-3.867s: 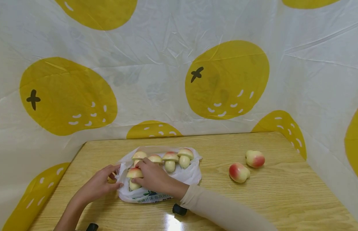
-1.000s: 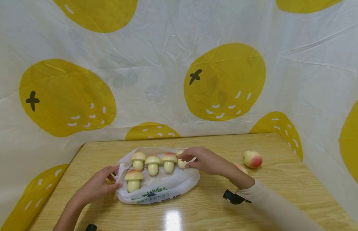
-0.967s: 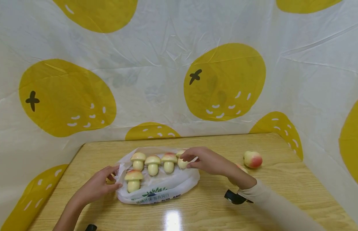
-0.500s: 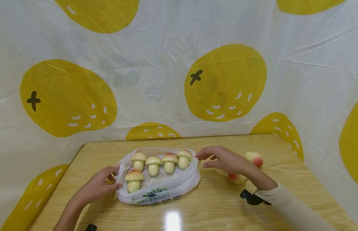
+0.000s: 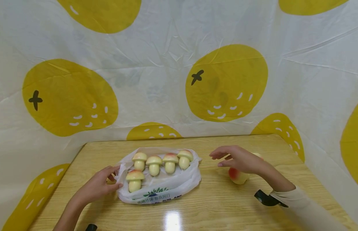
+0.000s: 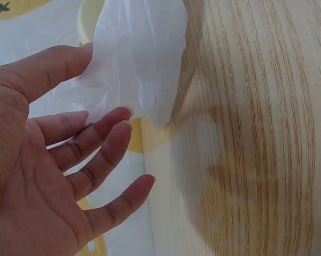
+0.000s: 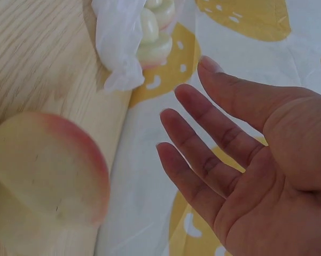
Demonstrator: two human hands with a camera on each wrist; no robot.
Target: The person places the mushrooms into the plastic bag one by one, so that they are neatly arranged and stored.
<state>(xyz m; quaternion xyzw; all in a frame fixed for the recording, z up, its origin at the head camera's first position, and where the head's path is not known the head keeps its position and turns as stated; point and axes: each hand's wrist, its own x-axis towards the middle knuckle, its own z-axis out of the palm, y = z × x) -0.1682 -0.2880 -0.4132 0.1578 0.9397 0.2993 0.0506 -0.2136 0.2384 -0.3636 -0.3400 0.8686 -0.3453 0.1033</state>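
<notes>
My left hand [image 5: 100, 183] is at the left rim of a white plastic bag [image 5: 179, 180]. In the left wrist view, its thumb and index finger touch the bag's edge, tips apart; the other fingers are loosely bent and spread. Several pale yellow, mushroom-shaped pieces with reddish caps lie in the bag, among them a front-left mushroom [image 5: 135, 181] and a far-right mushroom [image 5: 185, 159]. My right hand [image 5: 238, 158] hovers right of the bag with relaxed fingers, holding nothing. Below it a loose mushroom [image 5: 238, 175] lies on the table, and another, behind the hand, is mostly hidden.
The wooden table [image 5: 207, 208] ends at the back against a white curtain [image 5: 155, 83] printed with big yellow fruit. A black wrist strap [image 5: 266, 198] is on the right arm. Printed lettering and a leaf design mark the bag's front.
My right hand was among the mushrooms at the bag's left, then let go of the far-right one and moved right, out of the bag. My left hand has stayed at the rim.
</notes>
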